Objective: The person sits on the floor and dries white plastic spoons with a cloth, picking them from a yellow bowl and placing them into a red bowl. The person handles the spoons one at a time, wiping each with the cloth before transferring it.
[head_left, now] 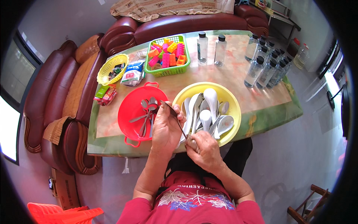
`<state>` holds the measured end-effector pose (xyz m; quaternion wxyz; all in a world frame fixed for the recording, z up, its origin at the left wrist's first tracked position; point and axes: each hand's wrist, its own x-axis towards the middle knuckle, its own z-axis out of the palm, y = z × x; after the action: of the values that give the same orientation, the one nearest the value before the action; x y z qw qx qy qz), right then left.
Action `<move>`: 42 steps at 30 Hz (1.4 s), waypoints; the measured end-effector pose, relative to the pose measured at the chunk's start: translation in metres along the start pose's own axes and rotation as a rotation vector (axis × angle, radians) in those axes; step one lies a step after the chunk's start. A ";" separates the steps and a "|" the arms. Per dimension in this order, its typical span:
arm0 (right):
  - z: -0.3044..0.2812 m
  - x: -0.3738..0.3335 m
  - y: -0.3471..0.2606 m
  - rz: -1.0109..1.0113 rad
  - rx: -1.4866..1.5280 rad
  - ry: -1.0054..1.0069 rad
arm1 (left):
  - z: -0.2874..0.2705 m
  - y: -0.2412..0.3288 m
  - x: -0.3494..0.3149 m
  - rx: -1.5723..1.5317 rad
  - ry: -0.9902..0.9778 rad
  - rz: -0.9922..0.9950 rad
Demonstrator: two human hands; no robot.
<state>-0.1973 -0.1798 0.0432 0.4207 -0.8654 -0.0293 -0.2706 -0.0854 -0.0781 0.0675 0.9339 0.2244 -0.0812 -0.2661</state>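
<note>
A metal spoon [173,113] slants in front of me between the two tubs. My left hand [166,125] is closed around its upper part, near the bowl. Lower down, my right hand [205,149] is closed on a small crumpled greyish-beige piece [192,144], perhaps a cloth, at the handle's end. A red basin [128,108] with two handles stands by my left hand, with several metal spoons [145,116] in it. Just beyond my right hand, a yellow basin [235,112] holds several white soup spoons [210,100] and metal spoons.
Behind the basins are a green basket [169,71] of colourful blocks, a white-and-blue packet [133,72], a yellow basket [105,69] and a small red-green packet [106,94]. Several clear bottles [254,72] with black caps stand at the right; two others are farther back.
</note>
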 end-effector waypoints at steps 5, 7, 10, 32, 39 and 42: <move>0.009 -0.022 -0.005 -0.062 -0.149 0.035 | -0.004 0.004 -0.002 -0.001 0.080 -0.031; 0.004 -0.025 -0.007 -0.094 -0.184 0.012 | -0.009 0.005 -0.001 -0.041 0.104 -0.043; -0.007 -0.034 -0.008 -0.115 -0.108 -0.098 | 0.000 0.009 -0.004 -0.031 0.154 -0.110; -0.010 0.047 0.000 -0.104 -0.268 0.316 | 0.008 -0.034 -0.031 0.400 -0.103 -0.348; -0.006 0.018 -0.002 -0.202 -0.421 0.206 | 0.009 -0.038 -0.023 0.247 -0.026 -0.282; -0.001 0.002 -0.005 -0.216 -0.467 0.175 | -0.002 -0.031 -0.014 0.105 -0.020 -0.246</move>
<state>-0.1977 -0.1780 0.0482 0.1795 -0.9041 -0.0215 -0.3872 -0.1104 -0.0935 0.0506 0.8804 0.2785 -0.0762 -0.3763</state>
